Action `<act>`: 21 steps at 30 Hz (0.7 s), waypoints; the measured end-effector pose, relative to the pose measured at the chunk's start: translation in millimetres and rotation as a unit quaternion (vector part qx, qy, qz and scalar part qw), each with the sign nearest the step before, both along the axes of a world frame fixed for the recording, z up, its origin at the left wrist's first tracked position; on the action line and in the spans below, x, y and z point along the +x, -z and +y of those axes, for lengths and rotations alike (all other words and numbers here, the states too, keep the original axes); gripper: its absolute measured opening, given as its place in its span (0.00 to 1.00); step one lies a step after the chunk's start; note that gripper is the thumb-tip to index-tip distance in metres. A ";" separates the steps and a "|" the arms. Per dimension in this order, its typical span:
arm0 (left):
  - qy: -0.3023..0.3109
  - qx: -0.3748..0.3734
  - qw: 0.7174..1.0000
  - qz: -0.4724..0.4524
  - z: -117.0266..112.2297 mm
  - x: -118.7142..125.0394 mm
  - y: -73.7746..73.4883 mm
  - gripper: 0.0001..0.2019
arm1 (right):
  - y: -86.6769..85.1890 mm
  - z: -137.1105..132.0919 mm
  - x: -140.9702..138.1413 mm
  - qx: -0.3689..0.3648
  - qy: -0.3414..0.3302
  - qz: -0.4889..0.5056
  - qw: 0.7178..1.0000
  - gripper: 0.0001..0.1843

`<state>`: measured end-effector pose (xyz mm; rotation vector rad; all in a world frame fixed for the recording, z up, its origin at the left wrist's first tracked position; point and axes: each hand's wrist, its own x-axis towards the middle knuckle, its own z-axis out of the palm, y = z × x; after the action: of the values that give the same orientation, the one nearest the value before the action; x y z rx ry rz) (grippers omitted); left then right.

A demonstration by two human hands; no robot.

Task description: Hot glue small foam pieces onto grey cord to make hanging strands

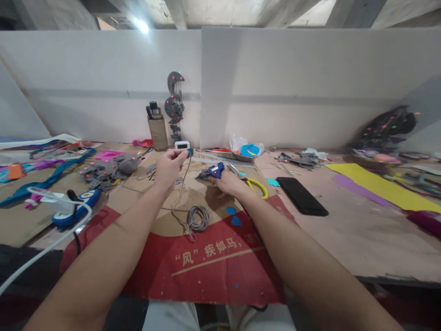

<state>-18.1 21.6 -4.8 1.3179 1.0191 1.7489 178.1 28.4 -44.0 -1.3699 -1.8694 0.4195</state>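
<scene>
My left hand [169,166] is raised over the cardboard mat [206,262], fingers pinched on a small blue piece [190,151] with a thin grey cord [182,184] hanging from it. The cord runs down to a grey coil [198,218] on the mat. My right hand [230,183] is closed around a blue hot glue gun [212,172], its nozzle pointing left toward the blue piece. Two small blue teardrop cut-outs [234,216] lie on the mat just below my right wrist.
Yellow-handled scissors [251,182] and a black phone [302,196] lie to the right. Yellow and purple foam sheets [382,186] sit farther right. A bottle [157,126], grey felt pieces [106,172], a blue power strip [77,207] with white cable and coloured scraps fill the left.
</scene>
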 end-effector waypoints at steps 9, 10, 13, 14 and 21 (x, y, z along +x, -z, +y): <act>-0.074 0.092 0.973 0.200 -23.0 14.6 -7.5 0.08 | -30.3 -24.7 -28.7 -0.009 -0.077 0.283 0.956 0.13; -0.092 0.108 0.962 0.233 -25.8 15.7 -8.5 0.07 | -29.9 -28.3 -36.5 -0.044 -0.135 0.358 0.923 0.19; -0.134 0.128 0.936 0.298 -31.0 17.9 -11.0 0.06 | -26.9 -36.8 -51.4 -0.121 -0.214 0.490 0.836 0.24; -0.144 0.127 0.932 0.308 -31.7 18.3 -11.6 0.06 | -26.3 -38.2 -52.7 -0.130 -0.214 0.502 0.828 0.24; -0.115 0.076 0.949 0.285 -30.6 19.5 -12.4 0.08 | -32.2 -36.7 -39.7 0.014 -0.093 0.352 0.931 0.07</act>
<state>1.4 -9.0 7.6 1.9361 1.4210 1.6703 138.5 -8.3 -11.9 -0.8523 -1.3883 0.8506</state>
